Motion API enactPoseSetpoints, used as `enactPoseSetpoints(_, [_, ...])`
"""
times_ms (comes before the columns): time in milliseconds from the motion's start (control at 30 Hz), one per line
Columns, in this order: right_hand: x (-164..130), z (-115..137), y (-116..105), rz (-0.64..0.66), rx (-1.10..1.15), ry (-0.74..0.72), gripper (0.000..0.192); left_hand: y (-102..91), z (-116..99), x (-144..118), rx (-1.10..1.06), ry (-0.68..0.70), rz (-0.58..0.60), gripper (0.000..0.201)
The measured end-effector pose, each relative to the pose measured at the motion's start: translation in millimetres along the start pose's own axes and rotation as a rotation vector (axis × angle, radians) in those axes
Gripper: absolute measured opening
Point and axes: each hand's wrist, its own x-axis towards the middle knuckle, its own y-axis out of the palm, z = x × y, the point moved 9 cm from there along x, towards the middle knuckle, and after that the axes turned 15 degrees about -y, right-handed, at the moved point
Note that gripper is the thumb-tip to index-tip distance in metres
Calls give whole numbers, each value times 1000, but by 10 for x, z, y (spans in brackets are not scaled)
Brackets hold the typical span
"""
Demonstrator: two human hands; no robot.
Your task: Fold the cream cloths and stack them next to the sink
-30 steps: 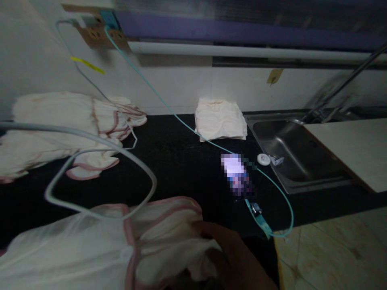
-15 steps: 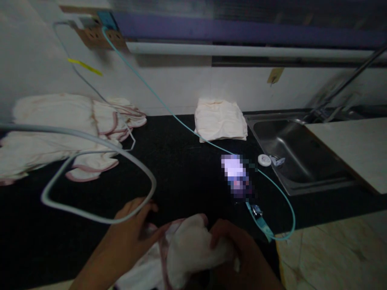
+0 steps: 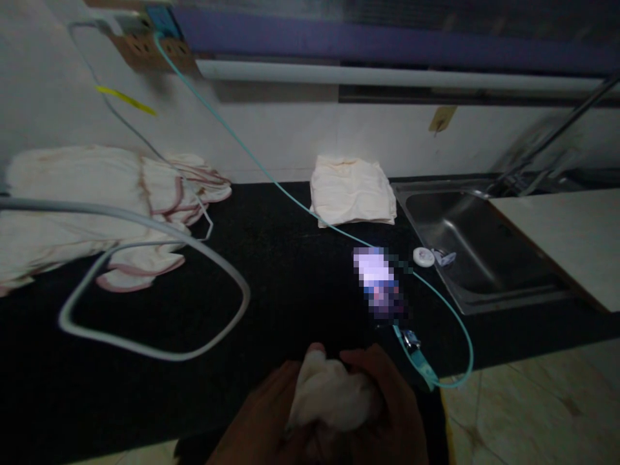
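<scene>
We see a dim room: black stone countertop [image 3: 290, 258] against a white wall [image 3: 300, 135], steel sink basin [image 3: 465, 239] set in at right, pale tiled floor [image 3: 533, 413] lower right, white pipe [image 3: 387, 77] under a purple band [image 3: 387, 48] along the wall.

both my hands sit low at the bottom edge of view, pressed close side by side. my left hand [image 3: 264, 420] curls inward, fingers bent toward the right. my right hand [image 3: 387, 407] arches over beside it, knuckles up, fingertips tucked down and in. both are closed in a gripping pose, wrists out of sight below.
</scene>
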Motion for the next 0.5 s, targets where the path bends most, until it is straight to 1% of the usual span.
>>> enactPoseSetpoints(67, [71, -7, -75, -13, -44, 17, 38, -148, 188, -69, -113, -100, -100, 54])
enactPoseSetpoints(100, [100, -24, -79, 12, -61, 31, 38, -249, 295, -103, -163, -164, -161, 54])
enactPoseSetpoints(167, [120, -84, 18, 147, -81, 66, 36, -456, 455, -155, -283, -242, -247, 56])
enactPoseSetpoints(233, [88, -110, 202, 318, -80, 51, 21, -622, 526, -154, -405, -243, -258, 54])
enactPoseSetpoints(267, [59, -113, 293, 385, -68, 38, 12, -693, 538, -140, -441, -222, -257, 50])
enactPoseSetpoints(300, [26, -108, 378, 439, -40, 28, 8, -768, 549, -130, -452, -200, -278, 44])
enactPoseSetpoints(333, [-7, -102, 448, 478, 4, 34, 8, -837, 572, -127, -438, -192, -320, 41])
enactPoseSetpoints(400, [-62, -81, 533, 531, 118, 90, 6, -938, 678, -160, -421, -240, -442, 43])
enactPoseSetpoints(467, [-87, -45, 530, 553, 210, 175, 21, -964, 805, -232, -470, -324, -543, 48])
enactPoseSetpoints(500, [-80, -23, 491, 542, 233, 211, 31, -957, 839, -262, -487, -349, -564, 47])
